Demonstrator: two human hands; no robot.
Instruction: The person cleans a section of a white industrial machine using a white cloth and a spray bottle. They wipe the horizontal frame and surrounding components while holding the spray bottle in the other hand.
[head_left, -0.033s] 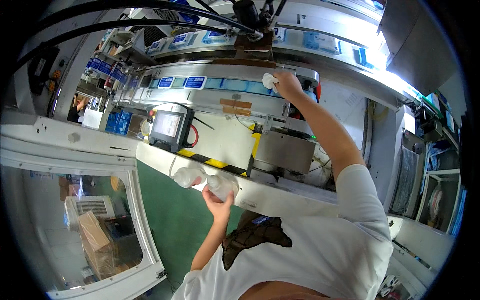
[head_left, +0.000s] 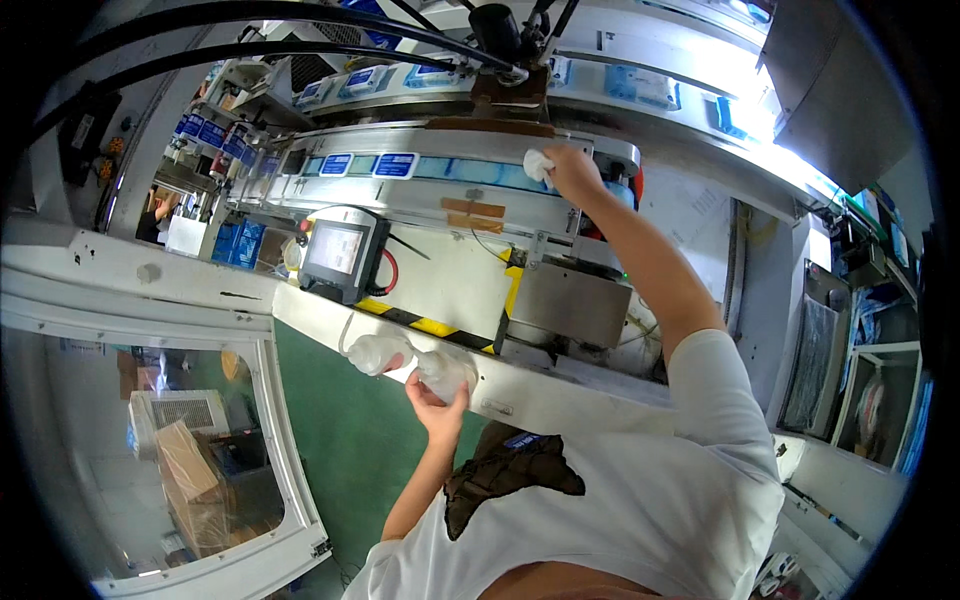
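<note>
My left hand (head_left: 437, 408) is wrapped round a translucent white bottle (head_left: 440, 372) at the front edge of the machine. Beside it stands a second whitish bottle (head_left: 372, 353) with a thin spout. Farther off, my right hand (head_left: 573, 172) grips a crumpled white wipe (head_left: 537, 165) over the right end of a narrow light-blue conveyor belt (head_left: 480, 172). Two blue-and-white labels (head_left: 395, 165) lie on that belt, left of the wipe.
A control panel with a screen (head_left: 335, 247) stands left of the belt's front side. Yellow-black tape (head_left: 430, 326) borders a white plate. Behind, blue-and-white packs (head_left: 640, 88) lie on another conveyor. Black hoses (head_left: 250, 45) hang overhead, and a windowed white door (head_left: 290, 440) is at left.
The two labels on the belt have shifted slightly to the right. Both hands keep their holds, and my right hand has barely moved.
</note>
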